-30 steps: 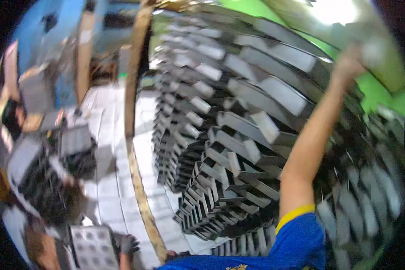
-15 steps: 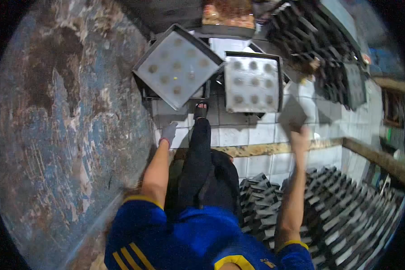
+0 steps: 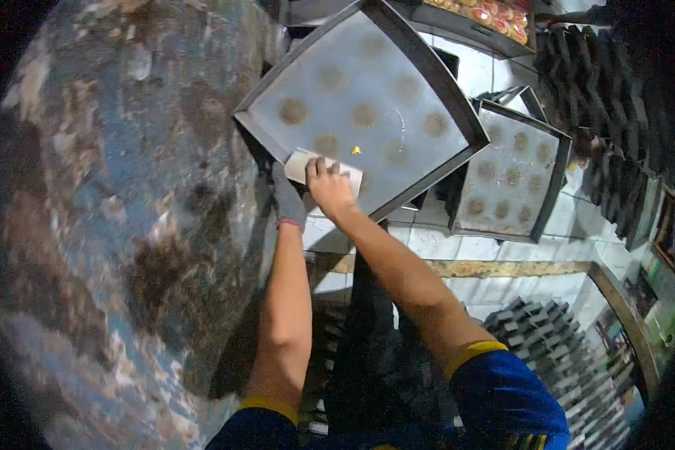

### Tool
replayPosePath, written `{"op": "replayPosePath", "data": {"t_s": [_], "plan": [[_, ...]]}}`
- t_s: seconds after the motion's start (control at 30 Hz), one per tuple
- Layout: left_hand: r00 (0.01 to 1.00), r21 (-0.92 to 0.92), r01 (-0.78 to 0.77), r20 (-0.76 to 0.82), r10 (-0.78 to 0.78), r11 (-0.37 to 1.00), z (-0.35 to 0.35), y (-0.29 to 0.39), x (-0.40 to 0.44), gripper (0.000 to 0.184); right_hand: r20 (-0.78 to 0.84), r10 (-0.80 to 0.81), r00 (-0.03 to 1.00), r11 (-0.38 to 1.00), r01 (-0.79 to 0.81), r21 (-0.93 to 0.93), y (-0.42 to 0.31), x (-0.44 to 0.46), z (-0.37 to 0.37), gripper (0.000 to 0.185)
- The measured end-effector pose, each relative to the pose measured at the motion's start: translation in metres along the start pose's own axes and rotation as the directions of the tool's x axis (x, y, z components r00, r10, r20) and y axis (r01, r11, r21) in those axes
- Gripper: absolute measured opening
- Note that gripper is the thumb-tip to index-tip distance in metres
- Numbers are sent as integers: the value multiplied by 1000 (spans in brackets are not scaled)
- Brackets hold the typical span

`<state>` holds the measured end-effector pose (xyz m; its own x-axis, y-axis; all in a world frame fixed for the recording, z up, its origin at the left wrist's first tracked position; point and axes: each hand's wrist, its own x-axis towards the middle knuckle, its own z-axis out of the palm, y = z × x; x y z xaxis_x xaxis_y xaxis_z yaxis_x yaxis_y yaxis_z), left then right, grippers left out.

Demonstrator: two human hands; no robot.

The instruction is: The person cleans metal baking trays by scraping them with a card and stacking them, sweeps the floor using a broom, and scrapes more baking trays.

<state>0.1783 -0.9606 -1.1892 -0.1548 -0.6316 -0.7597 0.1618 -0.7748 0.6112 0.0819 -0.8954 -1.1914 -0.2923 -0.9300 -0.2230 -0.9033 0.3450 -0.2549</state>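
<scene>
A large square metal baking tray [image 3: 337, 97] lies turned like a diamond, with round brown marks and a small yellow crumb [image 3: 355, 151] on its bottom. My right hand [image 3: 330, 187] grips a flat, pale rectangular scraper [image 3: 350, 177] and holds it against the tray near its lower corner. At the tray's lower left rim, my left hand [image 3: 289, 196], in a grey glove with a pink cuff, grips the edge; its fingertips are partly hidden.
A second marked tray [image 3: 511, 172] leans to the right. Packed buns [image 3: 495, 16] sit in a tray at the top. Dark stacked trays [image 3: 600, 112] stand at the right, more [image 3: 555, 337] below. A worn, stained wall [image 3: 142, 187] fills the left side.
My right hand has swung left with the scraper, from beside the second tray onto the diamond-turned tray. My left hand has gone up to that tray's rim. The view is closer.
</scene>
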Motion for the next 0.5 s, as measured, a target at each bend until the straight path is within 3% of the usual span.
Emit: {"op": "replayPosePath", "data": {"t_s": [0.03, 0.07, 0.13, 0.17, 0.2, 0.23, 0.27, 0.3, 0.33, 0.37, 0.4, 0.43, 0.47, 0.5], "plan": [[988, 249, -69, -118, 101, 966, 19, 8, -4, 64, -12, -36, 999, 998, 35, -60, 20, 15, -4, 46], [988, 332, -9, -142, 60, 943, 8, -1, 9, 62, 4, 59, 998, 992, -59, -112, 60, 29, -31, 42], [988, 400, 62, -155, 1, 914, -2, -14, 22, 59, 215, 262, 941, 964, -244, -107, 176, 71, -46, 34], [995, 344, 53, -95, -21, 937, -2, -17, 19, 54, -55, 357, 932, 934, -358, -4, 220, 79, -70, 20], [999, 284, 38, -34, -30, 958, 0, -18, 24, 49, -196, 406, 893, 912, -408, 28, 248, 87, -90, 13], [987, 288, 139, -114, -110, 948, -38, -54, 58, 40, -181, 398, 899, 914, -406, -10, 246, 90, -88, 15], [984, 275, 156, -131, -124, 949, -78, -95, 76, 40, -143, 388, 911, 917, -397, -46, 233, 76, -77, 16], [997, 544, -75, 32, 68, 835, -116, -127, 90, 38, 320, 335, 886, 942, -324, -90, 204, 62, -58, 28], [996, 487, 61, -88, -21, 871, -70, -87, 67, 37, 214, 170, 962, 970, -125, -208, 137, 44, -42, 29], [972, 404, 187, -206, -110, 896, -18, -41, 42, 36, 124, 31, 992, 988, -11, -153, 91, 43, -30, 30], [972, 406, 187, -205, -111, 894, -19, -38, 43, 36, 28, -114, 993, 986, 116, -121, 45, 43, -20, 32], [975, 107, 185, -141, -169, 977, -21, -41, 47, 36, -67, -250, 966, 963, 242, -117, -1, 42, -10, 33], [978, -208, 183, -65, -200, 961, -25, -46, 54, 35, -89, -211, 973, 968, 195, -161, -2, 72, -35, 34], [978, -505, 187, 13, -209, 843, -31, -55, 59, 35, -105, -175, 979, 968, 151, -202, 5, 106, -48, 35]]}}
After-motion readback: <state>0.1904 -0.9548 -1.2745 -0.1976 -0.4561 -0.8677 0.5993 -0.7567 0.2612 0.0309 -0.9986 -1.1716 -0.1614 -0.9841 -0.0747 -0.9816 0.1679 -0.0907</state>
